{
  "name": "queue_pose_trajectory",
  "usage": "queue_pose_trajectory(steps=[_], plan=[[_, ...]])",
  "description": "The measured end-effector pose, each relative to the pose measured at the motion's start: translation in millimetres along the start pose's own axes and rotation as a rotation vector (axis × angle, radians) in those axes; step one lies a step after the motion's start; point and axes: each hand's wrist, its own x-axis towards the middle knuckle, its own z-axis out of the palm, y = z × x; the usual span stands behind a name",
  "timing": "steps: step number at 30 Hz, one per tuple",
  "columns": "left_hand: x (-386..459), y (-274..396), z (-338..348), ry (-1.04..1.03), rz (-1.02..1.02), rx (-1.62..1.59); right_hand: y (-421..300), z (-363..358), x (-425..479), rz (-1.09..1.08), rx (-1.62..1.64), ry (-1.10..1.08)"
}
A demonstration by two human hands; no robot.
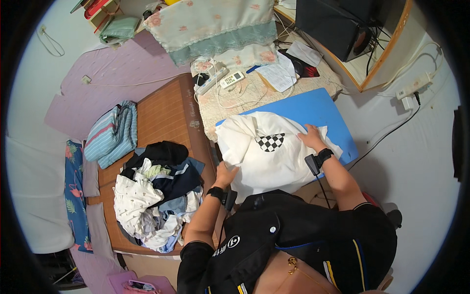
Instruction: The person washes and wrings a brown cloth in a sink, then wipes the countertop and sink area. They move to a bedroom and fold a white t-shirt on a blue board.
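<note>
A crumpled white garment [264,161], printed with a black-and-white checkered patch, is spread over a blue board [308,103] in front of me. My left hand [224,175] is at the garment's near left edge, thumb and fingers closed on the cloth. At the right side, my right hand [312,138] grips a fold of the same cloth. Part of the garment hangs over the board's near edge towards my body. Both wrists wear black straps with small box-shaped devices.
Left of me, a heap of mixed clothes [158,198] lies on a bed with a brown mat [161,106]. Folded striped bedding [112,132] is farther back. Beyond the board, a cloth-covered table holds a power strip [213,81], a remote control [232,79], papers [281,75] and loose cables.
</note>
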Motion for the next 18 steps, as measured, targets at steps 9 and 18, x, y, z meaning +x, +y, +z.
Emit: queue_pose_trajectory(steps=[9, 18], plan=[[-7.8, -1.0, 13.2, -0.200, -0.501, -0.713, 136.5, -62.4, 34.4, 0.324, -0.333, 0.492], [6.3, 20.2, 16.2, -0.116, -0.648, -0.471, 223.2, -55.1, 61.4, 0.434, 0.495, 0.186]])
